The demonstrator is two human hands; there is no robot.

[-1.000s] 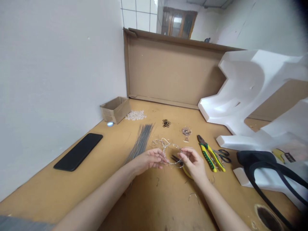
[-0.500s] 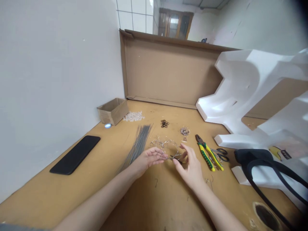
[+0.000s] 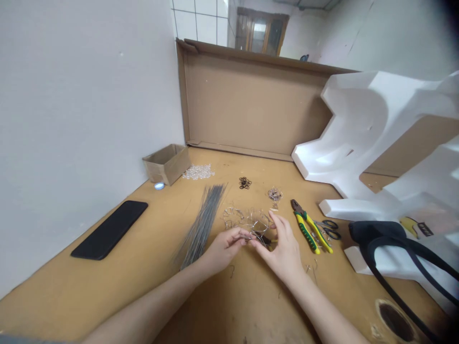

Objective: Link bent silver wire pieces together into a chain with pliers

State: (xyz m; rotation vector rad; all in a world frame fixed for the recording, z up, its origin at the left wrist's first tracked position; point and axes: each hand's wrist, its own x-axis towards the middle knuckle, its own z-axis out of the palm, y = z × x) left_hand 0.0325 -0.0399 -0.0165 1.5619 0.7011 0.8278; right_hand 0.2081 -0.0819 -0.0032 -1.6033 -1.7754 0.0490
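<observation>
My left hand (image 3: 229, 246) is closed in a pinch on thin silvery wire (image 3: 248, 237) in front of a tangle of bent wire pieces (image 3: 234, 215). Close by on the right, my right hand (image 3: 283, 241) curls round a bent wire piece (image 3: 265, 224), its thumb tip near the left fingertips and its index finger raised. A small dark tool with a bit of yellow (image 3: 263, 239) shows between the hands, partly hidden by the right one. A bundle of straight grey wires (image 3: 204, 224) lies beside my left hand.
Right of my hands lie yellow-green pliers (image 3: 310, 231) and black-handled scissors (image 3: 332, 229). Black rings (image 3: 245, 183), a small wire pile (image 3: 275, 193), clear beads (image 3: 199, 172) and a cardboard box (image 3: 167, 165) sit farther back. A phone (image 3: 109, 229) lies left; white foam (image 3: 340, 208) stands right.
My left fingers have closed into a tighter pinch, and my right thumb has moved left toward them. The wire between the hands has shifted slightly.
</observation>
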